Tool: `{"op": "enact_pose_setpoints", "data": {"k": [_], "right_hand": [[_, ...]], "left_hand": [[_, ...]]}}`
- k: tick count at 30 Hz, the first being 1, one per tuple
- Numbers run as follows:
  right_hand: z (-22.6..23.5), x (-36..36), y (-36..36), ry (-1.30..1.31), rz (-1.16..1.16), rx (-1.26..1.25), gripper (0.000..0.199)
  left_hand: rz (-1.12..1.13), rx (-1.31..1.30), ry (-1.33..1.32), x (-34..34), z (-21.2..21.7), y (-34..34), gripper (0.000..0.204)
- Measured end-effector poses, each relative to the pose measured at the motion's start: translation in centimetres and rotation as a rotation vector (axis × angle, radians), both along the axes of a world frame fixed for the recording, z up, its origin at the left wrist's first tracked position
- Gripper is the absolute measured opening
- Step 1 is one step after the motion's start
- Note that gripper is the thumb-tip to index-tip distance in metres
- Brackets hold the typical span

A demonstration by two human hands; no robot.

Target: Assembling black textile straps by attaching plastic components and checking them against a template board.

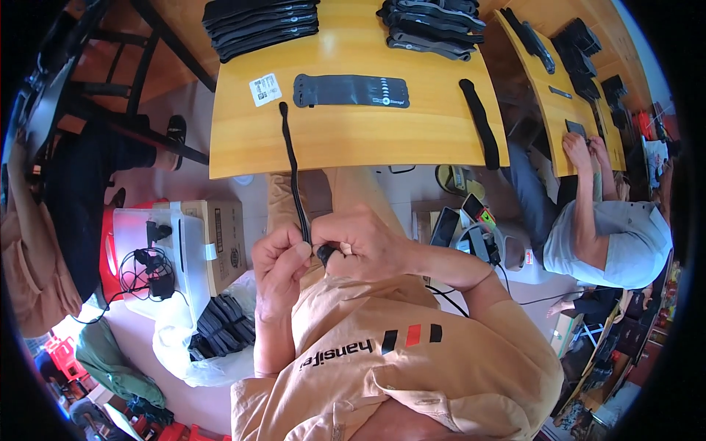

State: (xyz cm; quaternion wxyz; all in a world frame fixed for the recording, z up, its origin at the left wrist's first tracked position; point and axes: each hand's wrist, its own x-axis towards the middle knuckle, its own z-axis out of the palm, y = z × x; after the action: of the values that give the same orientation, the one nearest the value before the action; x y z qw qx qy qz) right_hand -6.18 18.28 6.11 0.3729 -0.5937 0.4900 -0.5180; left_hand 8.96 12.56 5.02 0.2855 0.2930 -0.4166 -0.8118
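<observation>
Near my chest, below the table's front edge, my left hand (283,253) pinches a long narrow black strap (296,173) between thumb and fingers. The strap runs up from there, its far end lying on the yellow table (346,147). Close beside it, my right hand (360,241) is closed around a black end piece; whether this belongs to the same strap is hidden by the fingers. On the table lie a flat, wide black band (349,91) with white print, a white label (265,90) and, at the right, another narrow black strap (479,123).
Stacks of black bands (261,28) (432,28) stand at the table's far side. At my left are a translucent bin (190,253) with black cables, a cardboard box (223,242) and a plastic bag (173,353) of black bands. Co-workers sit at both sides.
</observation>
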Motion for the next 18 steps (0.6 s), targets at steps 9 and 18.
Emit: {"op": "enact_pose_setpoints", "data": {"k": [9,18], "right_hand": [[-0.3,-1.3,0.0,-0.727,0.227,0.419,0.013],[-1.6,-2.2,-0.3,0.062,0.005,0.100,0.018]], "left_hand": [[-0.117,0.408,0.300,-0.3,0.1,-0.7,0.020],[0.093,0.038,-0.093,-1.5,0.0,0.0,0.019]]}}
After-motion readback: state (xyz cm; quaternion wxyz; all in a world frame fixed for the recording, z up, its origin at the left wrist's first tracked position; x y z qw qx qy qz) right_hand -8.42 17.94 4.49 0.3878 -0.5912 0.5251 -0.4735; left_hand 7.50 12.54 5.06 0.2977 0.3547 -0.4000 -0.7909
